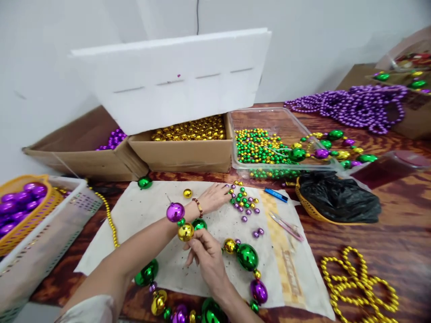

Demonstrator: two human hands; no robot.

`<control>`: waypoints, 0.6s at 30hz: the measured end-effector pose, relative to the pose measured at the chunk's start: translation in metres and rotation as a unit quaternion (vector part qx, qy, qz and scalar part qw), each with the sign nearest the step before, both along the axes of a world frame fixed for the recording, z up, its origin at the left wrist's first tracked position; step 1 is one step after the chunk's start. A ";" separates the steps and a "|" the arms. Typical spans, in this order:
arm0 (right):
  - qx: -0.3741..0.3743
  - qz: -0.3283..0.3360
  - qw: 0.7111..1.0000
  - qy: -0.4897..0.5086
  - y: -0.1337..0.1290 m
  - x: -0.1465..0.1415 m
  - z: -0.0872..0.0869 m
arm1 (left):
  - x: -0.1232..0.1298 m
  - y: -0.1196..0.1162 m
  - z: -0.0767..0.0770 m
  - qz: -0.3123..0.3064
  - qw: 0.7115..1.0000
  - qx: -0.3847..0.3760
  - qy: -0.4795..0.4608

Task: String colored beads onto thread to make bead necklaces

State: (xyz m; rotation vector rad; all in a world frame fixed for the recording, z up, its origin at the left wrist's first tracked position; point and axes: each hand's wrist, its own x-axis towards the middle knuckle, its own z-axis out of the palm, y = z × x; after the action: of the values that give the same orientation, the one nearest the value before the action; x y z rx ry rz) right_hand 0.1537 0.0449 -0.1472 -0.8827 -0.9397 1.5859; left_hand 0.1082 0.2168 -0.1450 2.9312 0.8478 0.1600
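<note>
Shiny purple, gold and green are the colours of the big-ball strand (247, 257), which lies in a curve on the white cloth (124, 215) and over its near edge, on the brown table (380, 237). The right hand (209, 258) grasps this strand between thumb and fingers, at the gold ball (185, 232). Beyond this ball come 1 small green bead (181, 222) and 1 purple ball (175, 212), with a thin end of string or wire standing out from it. The left hand (215, 197) is stretched out, palm down and not clenched, with its fingers at the edge of the small loose beads (243, 202); if it touches or holds 1 of them, I cannot tell. On the left wrist is a bracelet (198, 207).

To the right of these beads, on the cloth, lie a blue tool (276, 194) and a pair of pink-handled snips (287, 226). 1 loose gold ball (187, 193) is near the left forearm. Behind the cloth stand 2 cardboard boxes, the left box (90, 163) with purple balls and the middle box (182, 155) with gold ones, and beside them a clear tray (286, 167) with small green and gold beads. Gold bead strings (362, 287) lie at the right.
</note>
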 end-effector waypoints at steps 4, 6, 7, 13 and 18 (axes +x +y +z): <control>0.007 -0.010 1.000 -0.027 0.000 0.001 0.001 | -0.026 -0.006 0.012 0.137 0.894 -0.266 -0.335; 0.009 -0.014 0.999 -0.032 -0.001 0.001 0.001 | -0.051 -0.015 0.024 0.194 0.818 -0.319 -0.438; 0.009 -0.014 0.999 -0.034 -0.001 0.000 0.000 | -0.066 -0.023 0.031 0.213 0.785 -0.336 -0.475; 0.020 0.005 0.998 -0.067 -0.002 -0.001 -0.002 | -0.135 -0.081 0.072 0.265 0.454 -0.484 -0.699; 0.051 0.028 0.991 -0.119 -0.003 0.000 -0.002 | -0.149 -0.103 0.076 0.263 0.384 -0.480 -0.744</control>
State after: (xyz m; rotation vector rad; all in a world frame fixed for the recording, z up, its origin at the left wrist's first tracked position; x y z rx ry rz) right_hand 0.1534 0.0417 -0.1489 -0.9960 -1.2129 1.4863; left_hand -0.0409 0.1141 -0.0694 0.5322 0.7920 1.3776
